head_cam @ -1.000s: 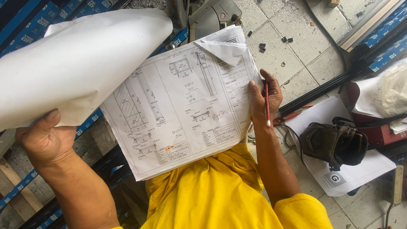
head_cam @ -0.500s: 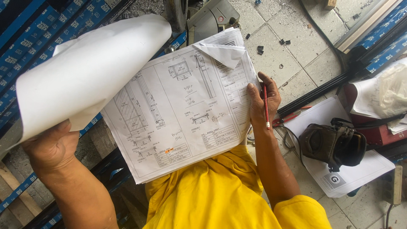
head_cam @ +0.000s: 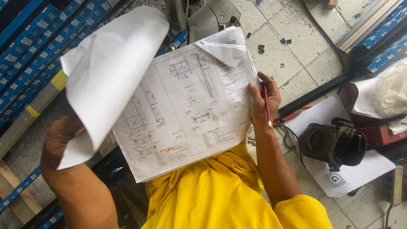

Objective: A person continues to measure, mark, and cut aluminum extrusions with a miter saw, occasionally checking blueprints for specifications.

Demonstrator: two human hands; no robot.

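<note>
White paper drawing sheets [head_cam: 186, 106], printed with line diagrams and small tables and marked with handwritten notes, lie across the lap above the yellow clothing [head_cam: 212, 195]. One top sheet [head_cam: 110, 72] curls back to the left, its upper right corner dog-eared. The left hand [head_cam: 63, 140] closes on that curled sheet. The right hand [head_cam: 265, 99] grips the stack's right edge, a red pencil [head_cam: 267, 106] tucked between its fingers.
</note>
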